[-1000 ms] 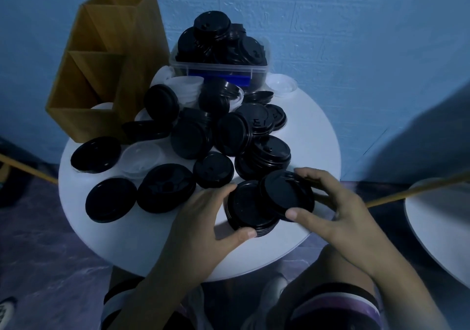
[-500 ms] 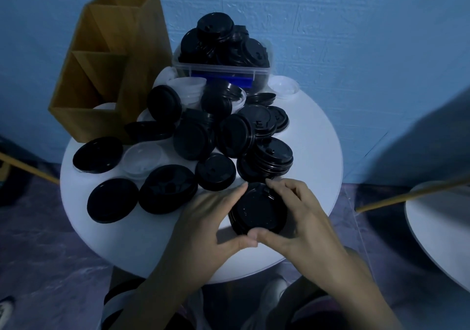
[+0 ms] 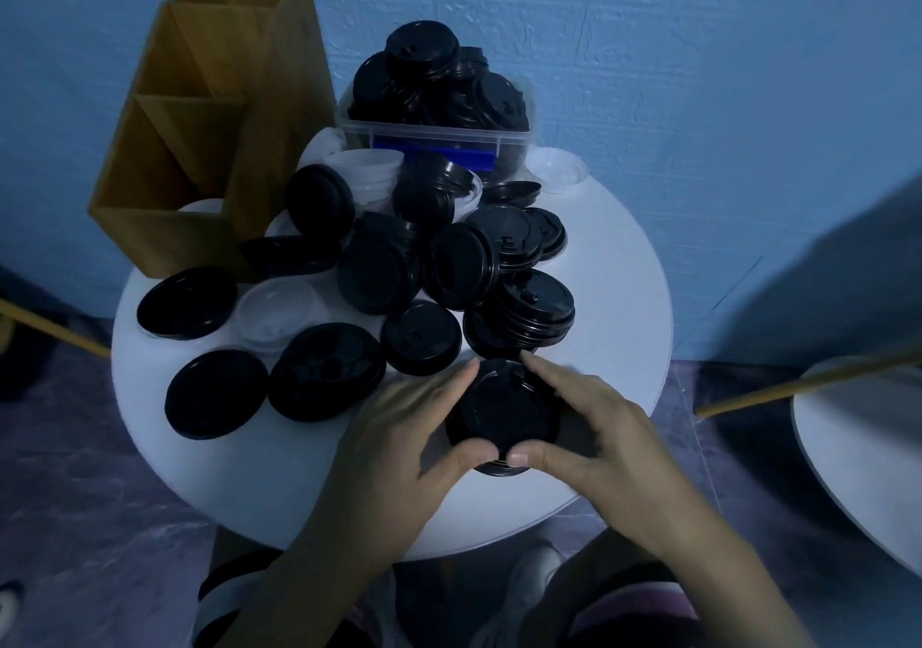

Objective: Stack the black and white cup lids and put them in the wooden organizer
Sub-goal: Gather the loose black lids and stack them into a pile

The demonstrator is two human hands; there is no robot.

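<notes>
A short stack of black lids [image 3: 501, 410] sits near the front of the round white table [image 3: 618, 308]. My left hand [image 3: 399, 428] and my right hand [image 3: 593, 423] cup it from both sides, thumbs meeting at its near edge and fingers curled round its rim. Behind it lies a heap of loose black lids [image 3: 449, 268] and a few white lids [image 3: 279, 313]. The wooden organizer [image 3: 209, 128] stands at the back left, with a white lid [image 3: 202, 205] showing in its lowest compartment.
A clear plastic tub [image 3: 434, 133] heaped with black lids stands at the back against the blue wall. Single black lids [image 3: 217, 393] lie at the table's left. A second white table [image 3: 868, 448] is at the right. My knees are below the table's front edge.
My right hand brought a black lid from the right onto the stack. Both hands have since closed round the stack, thumbs coming together at its near edge.
</notes>
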